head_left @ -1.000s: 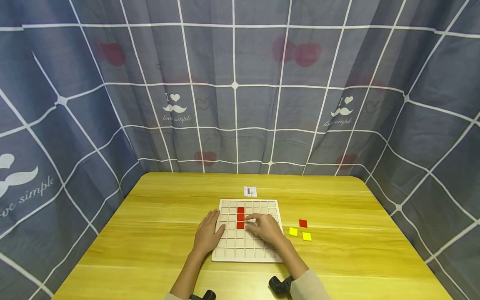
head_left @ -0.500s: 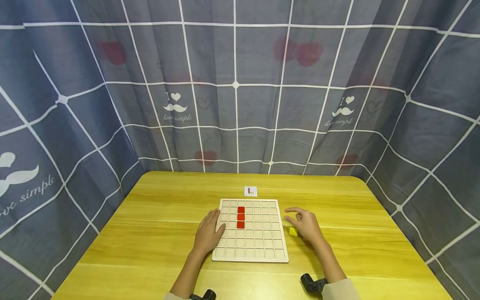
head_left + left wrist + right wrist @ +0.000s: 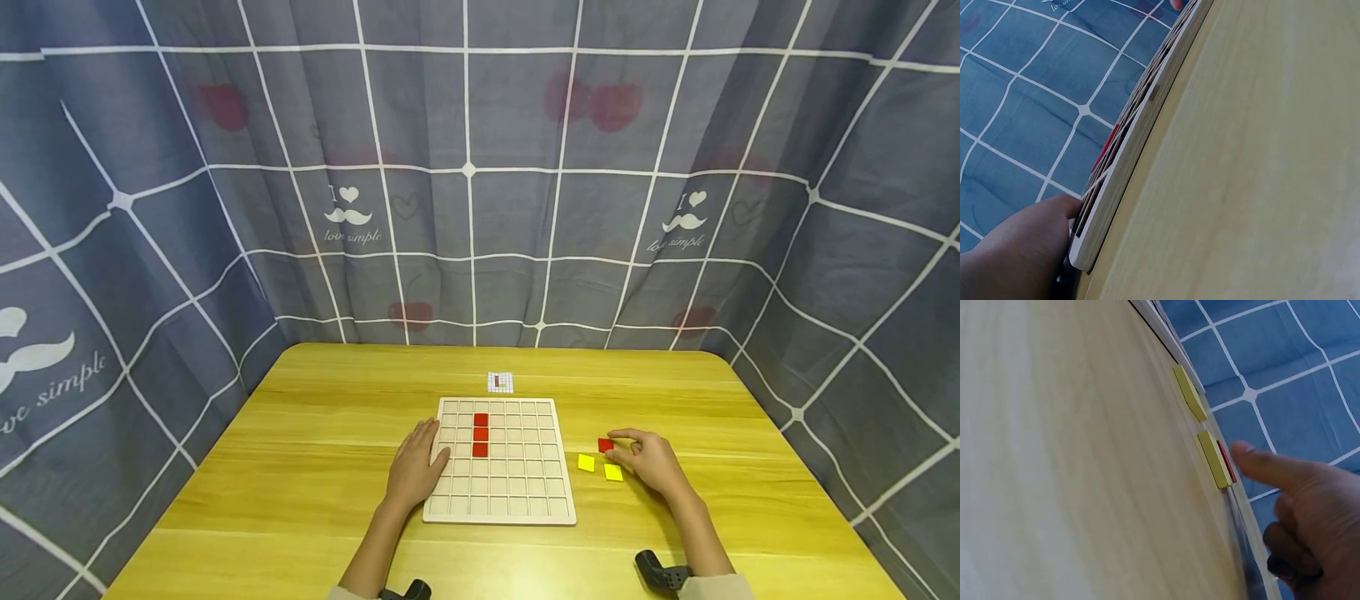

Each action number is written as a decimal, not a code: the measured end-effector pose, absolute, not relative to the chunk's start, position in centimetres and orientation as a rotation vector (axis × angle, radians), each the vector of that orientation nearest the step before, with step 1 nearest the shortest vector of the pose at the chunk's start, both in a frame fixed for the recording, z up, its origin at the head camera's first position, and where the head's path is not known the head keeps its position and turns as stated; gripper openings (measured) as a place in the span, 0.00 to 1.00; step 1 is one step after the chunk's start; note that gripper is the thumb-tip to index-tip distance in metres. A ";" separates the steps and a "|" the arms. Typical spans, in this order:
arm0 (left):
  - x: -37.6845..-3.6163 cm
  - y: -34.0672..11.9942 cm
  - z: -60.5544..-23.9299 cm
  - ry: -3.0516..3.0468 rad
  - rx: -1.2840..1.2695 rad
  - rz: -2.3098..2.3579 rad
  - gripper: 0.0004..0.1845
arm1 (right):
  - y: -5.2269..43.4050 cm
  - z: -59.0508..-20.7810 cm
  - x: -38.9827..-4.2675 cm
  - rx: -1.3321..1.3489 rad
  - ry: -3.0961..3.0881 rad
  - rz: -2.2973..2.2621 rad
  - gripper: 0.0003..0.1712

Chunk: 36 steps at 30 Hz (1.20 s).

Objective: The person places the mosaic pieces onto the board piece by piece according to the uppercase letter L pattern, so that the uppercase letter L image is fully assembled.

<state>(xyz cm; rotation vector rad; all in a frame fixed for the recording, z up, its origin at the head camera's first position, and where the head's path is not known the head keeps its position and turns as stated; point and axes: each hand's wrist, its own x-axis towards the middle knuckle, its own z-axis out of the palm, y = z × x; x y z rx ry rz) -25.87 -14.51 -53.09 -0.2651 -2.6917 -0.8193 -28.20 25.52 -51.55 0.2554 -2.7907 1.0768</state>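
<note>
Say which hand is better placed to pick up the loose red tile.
Probably the right hand: it is close beside the loose red tile. The left hand rests at the left edge of the grid board, which lies between it and the tile.

Beyond the far edge of the desk (image 3: pixel 300 500), the curtain (image 3: pixel 420 108) carries two white prints (image 3: pixel 348 217): "I", a heart, a moustache and "love simple", one towards the far left corner, one towards the far right. Beyond the left edge, a larger print (image 3: pixel 37 355) shows "simple" after a cut-off word.
</note>
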 end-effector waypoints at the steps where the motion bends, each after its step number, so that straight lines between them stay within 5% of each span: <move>1: -25.9 -14.5 -53.1 -2.698 -0.263 -0.817 0.30 | 25.6 -51.7 -28.2 0.244 -2.804 1.067 0.21; 15: -25.8 -14.5 -53.1 -2.717 -0.255 -0.811 0.30 | 23.7 -51.3 -28.6 0.292 -2.722 1.072 0.20; 36: -25.8 -14.5 -52.9 -2.718 -0.255 -0.823 0.30 | 10.8 -50.8 -27.7 0.774 -2.668 1.115 0.12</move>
